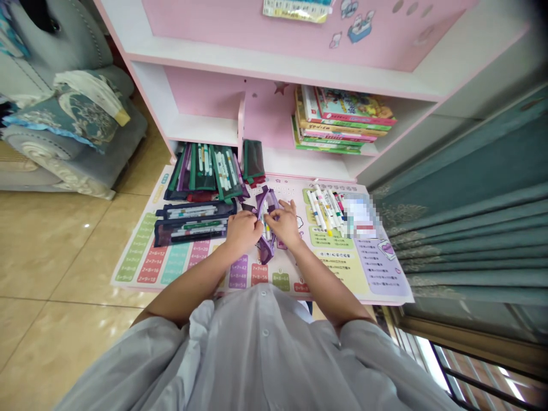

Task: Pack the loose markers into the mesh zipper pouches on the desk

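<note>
Curling, the left hand (243,233) is gripping a purple pouch (266,251); the right hand (286,224), pinching something indistinct there, is resting left of loose markers (325,208).

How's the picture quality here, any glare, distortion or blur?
Head view: bright glare spots on the tiled floor; head view: wide-angle distortion, with the sides of the pink-and-white shelf splaying outward; head view: a pixelated patch hides detail beside the loose markers; head view: top right corner dark, fine print on the markers unreadable.
</note>
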The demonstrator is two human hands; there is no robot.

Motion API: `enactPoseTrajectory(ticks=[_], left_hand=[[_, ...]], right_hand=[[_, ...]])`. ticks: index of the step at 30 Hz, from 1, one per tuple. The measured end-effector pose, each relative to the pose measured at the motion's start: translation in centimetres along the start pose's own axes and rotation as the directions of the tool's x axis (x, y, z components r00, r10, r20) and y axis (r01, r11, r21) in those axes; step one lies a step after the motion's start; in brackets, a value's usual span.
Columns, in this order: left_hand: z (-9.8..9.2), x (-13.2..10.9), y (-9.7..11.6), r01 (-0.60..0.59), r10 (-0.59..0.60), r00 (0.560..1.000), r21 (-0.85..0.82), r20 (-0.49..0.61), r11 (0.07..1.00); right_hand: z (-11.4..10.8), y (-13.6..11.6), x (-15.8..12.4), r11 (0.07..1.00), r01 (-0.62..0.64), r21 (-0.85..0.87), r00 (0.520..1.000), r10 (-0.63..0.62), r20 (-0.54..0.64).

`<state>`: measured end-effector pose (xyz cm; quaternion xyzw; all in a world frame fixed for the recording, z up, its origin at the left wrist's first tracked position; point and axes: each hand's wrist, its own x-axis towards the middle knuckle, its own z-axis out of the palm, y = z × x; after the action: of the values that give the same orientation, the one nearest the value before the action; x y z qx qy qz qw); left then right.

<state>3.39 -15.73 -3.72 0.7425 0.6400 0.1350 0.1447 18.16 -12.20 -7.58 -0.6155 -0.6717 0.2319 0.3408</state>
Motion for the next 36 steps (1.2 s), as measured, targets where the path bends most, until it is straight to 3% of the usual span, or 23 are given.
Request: enactPoseTrajectory(ticks=[7,11,15,20,28,36], left_hand=[[0.0,0.0,-0.1,0.002,-0.002,1.000,0.000,0.004,1.000],[0.0,0.0,-0.2,0.007,-0.007,1.000,-0.003,0.010,1.000],[0.0,0.0,-0.2,0.010,-0.009,1.000,-0.020,0.016,1.000],[0.0,0.0,-0.2,0.011,-0.011,1.000,-0.027,0.009,1.000],[-0.1,0.0,-0.2,0.013,-0.012,1.000,-0.039,0.022,0.999],[0.2,0.0,-0.4,0.008,-0.007,1.000,-0.047,0.026,0.999]], right_hand=[[0.0,0.1,0.0,0.999,0.044,0.009,0.999,-0.044,-0.014],[-1.2,0.7,0.4,0.998,0.069,-0.011,0.991,-0.069,-0.111],[-3.4,2.6,1.1,0.985,-0.069,-0.157,0.965,0.025,-0.263],[-6.0,5.3,1.6,0.864,-0.295,-0.408,0.917,0.135,-0.376],[-6.7,7.1,2.0,0.704,-0.463,-0.538,0.877,0.274,-0.395],[-6.7,8.0,2.5,0.657,-0.481,-0.581,0.876,0.334,-0.347]])
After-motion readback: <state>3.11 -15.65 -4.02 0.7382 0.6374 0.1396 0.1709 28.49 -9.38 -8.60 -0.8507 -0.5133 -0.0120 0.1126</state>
